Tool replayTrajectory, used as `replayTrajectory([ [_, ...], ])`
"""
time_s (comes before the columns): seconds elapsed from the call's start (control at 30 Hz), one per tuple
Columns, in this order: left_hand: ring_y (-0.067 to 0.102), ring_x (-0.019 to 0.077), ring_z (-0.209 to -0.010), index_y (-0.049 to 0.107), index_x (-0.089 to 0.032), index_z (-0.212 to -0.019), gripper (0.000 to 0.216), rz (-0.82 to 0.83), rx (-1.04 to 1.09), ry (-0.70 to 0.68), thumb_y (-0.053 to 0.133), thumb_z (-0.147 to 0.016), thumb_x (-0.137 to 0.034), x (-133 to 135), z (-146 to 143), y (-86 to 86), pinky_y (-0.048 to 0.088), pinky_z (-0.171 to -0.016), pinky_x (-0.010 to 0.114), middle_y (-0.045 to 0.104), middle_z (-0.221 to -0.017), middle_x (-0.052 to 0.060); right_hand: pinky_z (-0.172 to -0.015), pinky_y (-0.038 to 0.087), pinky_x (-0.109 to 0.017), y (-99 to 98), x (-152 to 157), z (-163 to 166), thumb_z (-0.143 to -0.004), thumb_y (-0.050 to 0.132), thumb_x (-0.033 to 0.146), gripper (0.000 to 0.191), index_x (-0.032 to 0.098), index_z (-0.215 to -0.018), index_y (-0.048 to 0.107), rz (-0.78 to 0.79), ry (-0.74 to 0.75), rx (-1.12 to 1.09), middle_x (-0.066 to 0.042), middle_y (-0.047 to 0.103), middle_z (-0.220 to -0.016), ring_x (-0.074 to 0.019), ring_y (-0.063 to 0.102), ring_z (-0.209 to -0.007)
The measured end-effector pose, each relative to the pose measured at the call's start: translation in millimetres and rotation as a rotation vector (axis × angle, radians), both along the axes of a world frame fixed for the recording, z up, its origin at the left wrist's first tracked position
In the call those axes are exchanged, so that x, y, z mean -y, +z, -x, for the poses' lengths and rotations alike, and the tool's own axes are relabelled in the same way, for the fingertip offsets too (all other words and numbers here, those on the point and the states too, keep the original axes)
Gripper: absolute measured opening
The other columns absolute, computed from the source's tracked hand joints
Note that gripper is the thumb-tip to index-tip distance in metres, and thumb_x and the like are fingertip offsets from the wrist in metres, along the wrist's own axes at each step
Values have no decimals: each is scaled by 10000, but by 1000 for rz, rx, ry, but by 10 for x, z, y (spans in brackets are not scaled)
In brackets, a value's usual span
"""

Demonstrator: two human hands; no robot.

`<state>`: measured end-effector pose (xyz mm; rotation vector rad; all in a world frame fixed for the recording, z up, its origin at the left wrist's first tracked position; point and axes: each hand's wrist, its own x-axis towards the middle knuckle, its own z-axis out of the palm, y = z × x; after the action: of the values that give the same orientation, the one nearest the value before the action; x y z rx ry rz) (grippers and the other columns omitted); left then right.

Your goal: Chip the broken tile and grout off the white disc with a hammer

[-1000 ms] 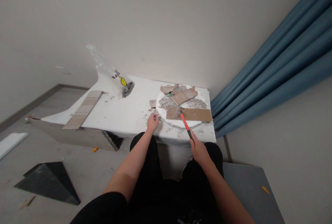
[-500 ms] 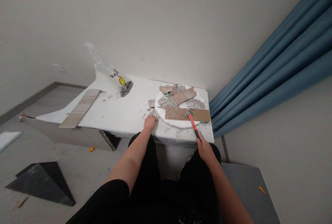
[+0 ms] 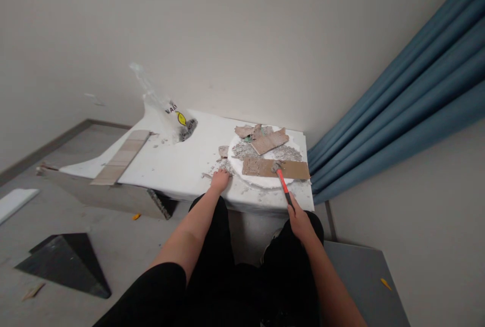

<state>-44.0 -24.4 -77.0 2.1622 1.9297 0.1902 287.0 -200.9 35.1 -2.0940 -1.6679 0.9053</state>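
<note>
My right hand (image 3: 298,218) grips the black end of a hammer (image 3: 282,181) with a red handle. The hammer's head rests on a long brown tile strip (image 3: 276,168). That strip lies across a round white plate (image 3: 261,181) strewn with broken tile pieces (image 3: 270,140) and grey rubble. My left hand (image 3: 220,180) lies on the white slab (image 3: 182,165) just left of the plate, fingers curled down among small crumbs; nothing shows in it.
A clear plastic bag (image 3: 166,112) with dark rubble sits at the slab's back. A beige tile strip (image 3: 121,156) lies on its left part. A dark triangular slab (image 3: 62,264) lies on the floor at left. Blue curtains (image 3: 397,94) hang at right.
The hammer swung right, from the tile strip's left end to its middle, and its head now rests on the strip. My left hand stayed by the plate's left edge.
</note>
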Motion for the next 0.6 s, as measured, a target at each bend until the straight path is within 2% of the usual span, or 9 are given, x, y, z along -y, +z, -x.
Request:
replayTrajectory([
  [0.2,592,316,-1116,700,-168,-846,209,4,50,16,499,-841,-111,-19,-59,-26,415,-970,445,693,-1025,180,-1026,476,-399,-58,6,-37,-1010,338,357,605,239,-1602,294,-21,-2,-28,-100,564,-1464,-254,574,-1299],
  [0.33,619,318,-1089,678,-157,-942,205,-24,75,90,496,-855,-119,-15,-39,-19,427,-958,441,699,-1021,181,-1033,468,-398,-48,3,-37,-1009,337,342,614,225,-1608,274,-5,4,-43,-114,583,-1440,-256,559,-1316],
  [0.47,666,255,-899,646,-179,-1073,244,-81,275,260,515,-868,-154,-28,28,1,477,-852,365,713,-885,94,-1031,466,-394,-47,10,-26,-1009,339,338,614,223,-1609,273,-9,-6,-56,-120,593,-1426,-259,550,-1325],
  [0.6,649,186,-837,650,-168,-1049,268,-219,492,405,413,-936,-220,-31,-15,99,493,-776,287,710,-907,70,-1016,474,-389,-66,22,-23,-1016,332,349,610,230,-1611,267,-10,-5,-56,-123,601,-1417,-265,581,-1292],
])
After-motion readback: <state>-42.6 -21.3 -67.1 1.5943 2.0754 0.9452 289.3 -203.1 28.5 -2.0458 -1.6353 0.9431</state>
